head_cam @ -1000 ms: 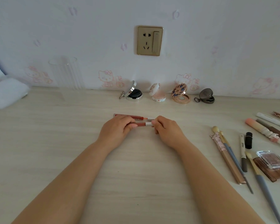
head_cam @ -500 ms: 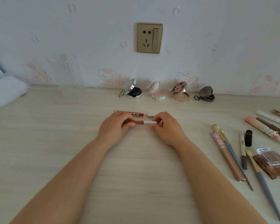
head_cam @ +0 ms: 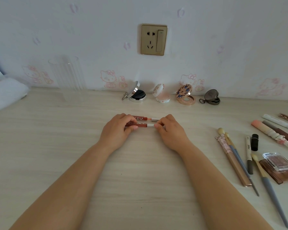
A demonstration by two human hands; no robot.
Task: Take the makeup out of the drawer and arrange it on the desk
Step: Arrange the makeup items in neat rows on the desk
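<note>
Two lip-gloss tubes lie side by side at counter centre, silver caps to 3 o'clock. The left hand (head_cam: 116, 130) pinches the red body of the near tube (head_cam: 140, 125); the right hand (head_cam: 169, 131) pinches its silver cap end, fingers curled on it. The far tube (head_cam: 144, 118) sits just beyond, toward 12 o'clock, close alongside, whether touching cannot be told. Holding both ends likely lets the person square the near tube parallel to its neighbour. Four compacts (head_cam: 173, 95) stand open along the wall at 12 o'clock, lids up, seemingly for display. Brushes (head_cam: 236, 156), pencils and a palette (head_cam: 278, 165) lie grouped at 3 o'clock. No drawer is in view. The counter (head_cam: 56, 146) is pale wood grain.
</note>
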